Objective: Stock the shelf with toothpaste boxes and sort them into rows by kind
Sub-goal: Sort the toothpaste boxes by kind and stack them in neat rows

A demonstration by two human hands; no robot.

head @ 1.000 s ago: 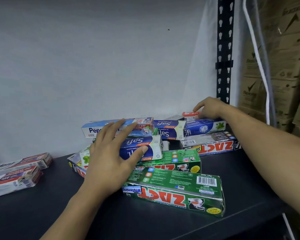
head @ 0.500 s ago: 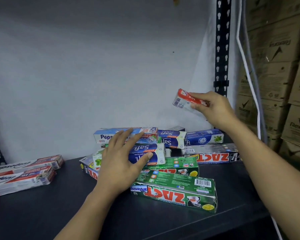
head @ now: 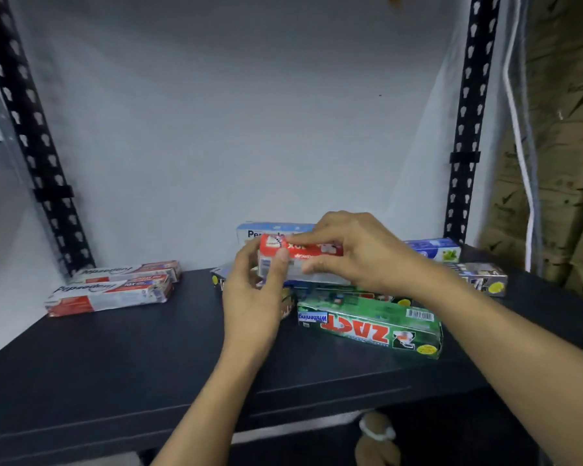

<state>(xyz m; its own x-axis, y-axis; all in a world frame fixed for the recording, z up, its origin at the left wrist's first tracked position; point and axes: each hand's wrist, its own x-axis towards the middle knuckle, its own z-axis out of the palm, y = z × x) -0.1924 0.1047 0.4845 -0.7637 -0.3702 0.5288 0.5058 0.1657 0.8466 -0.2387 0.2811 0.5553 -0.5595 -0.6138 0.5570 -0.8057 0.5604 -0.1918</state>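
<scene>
Above the jumbled pile at mid-shelf, both hands hold one red-and-white toothpaste box [head: 300,260] in the air. Right hand [head: 360,253] is closed over its right end and top; left hand [head: 253,290] pinches its left end, thumb on the front face. Both grips are closed on this one box, which is clear of the shelf [head: 148,358].

Beneath and behind it: a green ZACT box [head: 371,326] nearest the front edge, a light blue box [head: 273,230] at the back, a dark blue box [head: 433,248] to the right, a silver box [head: 485,277] far right. Kinds are still mixed. Two red-and-white boxes [head: 115,287] lie side by side at far left, well apart from the pile; they look like the same kind as the held one, so its row is likely there.

Risks, as I judge them:
- Carrying left, the left forearm passes low over the pile and could nudge the stacked boxes out of place.
- The green ZACT box sits near the front lip; a brush from the right arm might push it off.
- The held box is blurred, so its label reads only in part; a misjudged kind would spoil the row.

Against half a second ago: the box was then raised high in the right hand alone, while the left lay flat on the pile. Now the box is lower and central, and the left hand has lifted off to join it. The view has also swung left.
</scene>
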